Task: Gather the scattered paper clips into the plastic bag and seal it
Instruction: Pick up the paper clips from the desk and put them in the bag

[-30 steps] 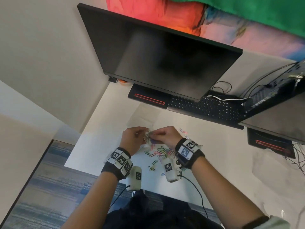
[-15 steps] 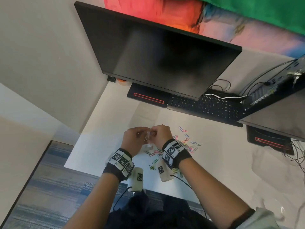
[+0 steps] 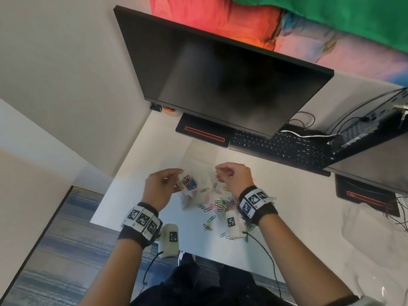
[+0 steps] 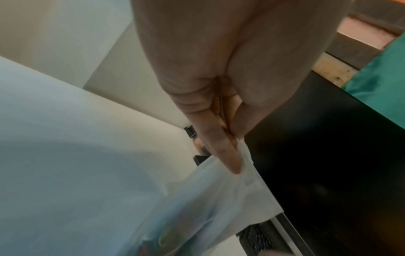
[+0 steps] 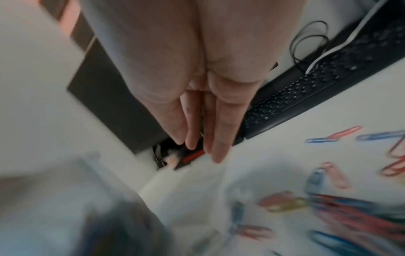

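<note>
A small clear plastic bag (image 3: 188, 188) with several coloured paper clips inside hangs just above the white table (image 3: 154, 155). My left hand (image 3: 174, 181) pinches its top edge between thumb and forefinger, shown close up in the left wrist view, where that hand (image 4: 235, 149) holds the bag (image 4: 232, 195). My right hand (image 3: 221, 176) hovers apart to the right of the bag and holds nothing; its fingers (image 5: 221, 138) lie straight and together. Several loose paper clips (image 3: 218, 204) lie scattered on the table below the right wrist, blurred in the right wrist view as paper clips (image 5: 342, 135).
A large dark monitor (image 3: 220, 80) overhangs the back of the table, above a black keyboard (image 3: 284, 146) and a black base with a red stripe (image 3: 204, 134). A second screen (image 3: 375, 164) and cables (image 3: 399, 215) crowd the right. The table's front edge runs near my wrists.
The hands were together at the bag's mouth. The right hand has now come off and moved right, while the left hand holds the bag alone.
</note>
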